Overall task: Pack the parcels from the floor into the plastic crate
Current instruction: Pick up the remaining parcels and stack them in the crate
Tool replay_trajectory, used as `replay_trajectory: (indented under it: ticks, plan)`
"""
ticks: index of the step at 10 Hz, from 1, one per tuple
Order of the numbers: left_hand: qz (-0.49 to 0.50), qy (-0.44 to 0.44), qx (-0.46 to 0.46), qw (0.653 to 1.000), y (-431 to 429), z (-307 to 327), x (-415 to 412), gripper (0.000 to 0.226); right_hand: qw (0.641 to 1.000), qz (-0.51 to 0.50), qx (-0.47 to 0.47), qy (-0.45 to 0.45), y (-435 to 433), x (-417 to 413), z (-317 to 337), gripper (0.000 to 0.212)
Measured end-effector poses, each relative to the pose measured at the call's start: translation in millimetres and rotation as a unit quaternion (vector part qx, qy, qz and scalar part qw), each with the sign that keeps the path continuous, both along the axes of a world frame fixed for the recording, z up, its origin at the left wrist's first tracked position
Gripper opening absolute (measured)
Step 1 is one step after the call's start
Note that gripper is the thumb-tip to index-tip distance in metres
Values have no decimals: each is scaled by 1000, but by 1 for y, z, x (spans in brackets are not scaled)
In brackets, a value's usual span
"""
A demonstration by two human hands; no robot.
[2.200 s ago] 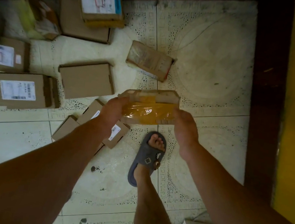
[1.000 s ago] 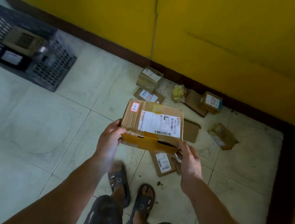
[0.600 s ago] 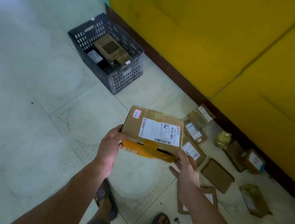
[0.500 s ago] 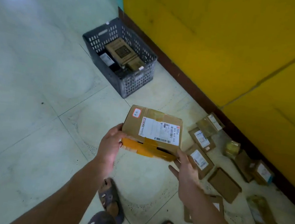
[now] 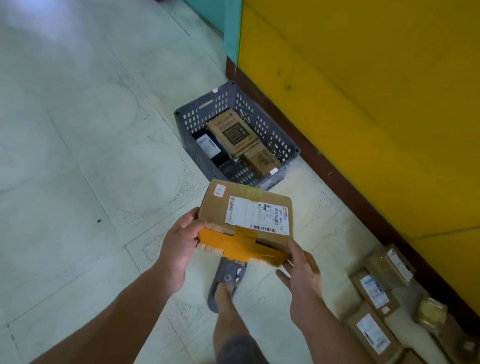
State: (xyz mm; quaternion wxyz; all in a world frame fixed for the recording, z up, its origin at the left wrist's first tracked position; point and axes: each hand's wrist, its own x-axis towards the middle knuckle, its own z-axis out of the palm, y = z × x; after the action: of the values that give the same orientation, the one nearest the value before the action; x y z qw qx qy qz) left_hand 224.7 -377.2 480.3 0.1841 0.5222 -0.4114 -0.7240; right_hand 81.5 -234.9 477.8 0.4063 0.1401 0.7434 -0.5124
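Cardboard parcel (image 5: 244, 223) between two hands; three parcels in crate (image 5: 279, 149).

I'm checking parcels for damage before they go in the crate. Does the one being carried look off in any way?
Yes. The held box has a near edge patched with yellow tape, and frayed cardboard shows beside the left hand. The right hand supports the other corner. The parcels in the crate lie tilted, not flat.

Head-height, angled down at floor (image 5: 54, 159)

Indoor room, tiled floor (image 5: 54, 159), yellow wall (image 5: 396, 80)
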Motion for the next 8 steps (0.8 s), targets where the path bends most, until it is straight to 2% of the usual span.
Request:
replay_trajectory:
  ticks: [3, 5, 6, 7, 8]
  plan:
    - [-41, -56, 21, 997, -171, -31, -90, 24, 1000, -17, 17, -14, -159, -72, -35, 9]
    - [-85, -116, 2, 990, -260, -50, -143, 28, 997, -37, 55, -27, -236, -102, -49, 12]
    - [-107, -137, 15, 985, -301, -70, -165, 20, 996, -59, 59, -33, -273, -114, -62, 11]
    - [-168, -165, 2, 972, -340, -96, -190, 13, 990, -98, 92, -30, -309, -124, -77, 17]
    - [-261, -174, -35, 949, -373, -126, -211, 25, 980, -161, 109, -49, -338, -132, -101, 24]
